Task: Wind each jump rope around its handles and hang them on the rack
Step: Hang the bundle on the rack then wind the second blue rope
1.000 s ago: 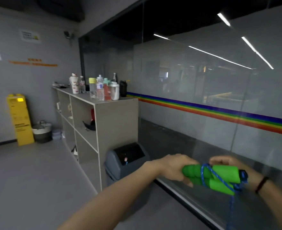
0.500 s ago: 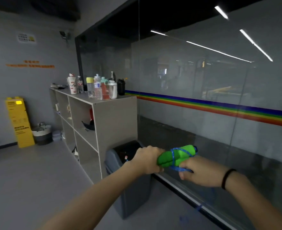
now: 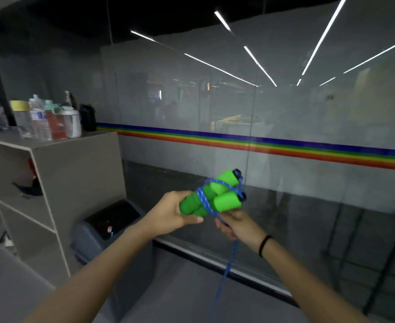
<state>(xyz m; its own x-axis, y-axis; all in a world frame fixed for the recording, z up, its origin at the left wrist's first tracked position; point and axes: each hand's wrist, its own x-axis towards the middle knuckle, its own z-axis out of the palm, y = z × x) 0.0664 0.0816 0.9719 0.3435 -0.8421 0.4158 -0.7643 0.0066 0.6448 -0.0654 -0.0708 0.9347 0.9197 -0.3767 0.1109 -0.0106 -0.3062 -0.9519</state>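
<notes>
Two green foam jump rope handles [image 3: 217,197] lie side by side in front of me, tilted up to the right, with blue end caps at the far ends. My left hand [image 3: 172,214] grips their near ends. A blue rope [image 3: 205,201] is looped around the middle of the handles in a few turns. My right hand [image 3: 233,226] is below the handles, closed on the rope. The loose rope tail [image 3: 226,271] hangs down from that hand toward the floor. No rack is in view.
A glass wall [image 3: 285,127] with a rainbow stripe [image 3: 261,143] runs straight ahead. A grey shelf unit [image 3: 75,173] stands at left, with several bottles [image 3: 49,122] on top. A grey bin [image 3: 103,229] sits beside it, under my left arm.
The view has turned right. The handles have risen and tilted up. My right hand has gone from over the handles to under them, laying another turn of rope.
</notes>
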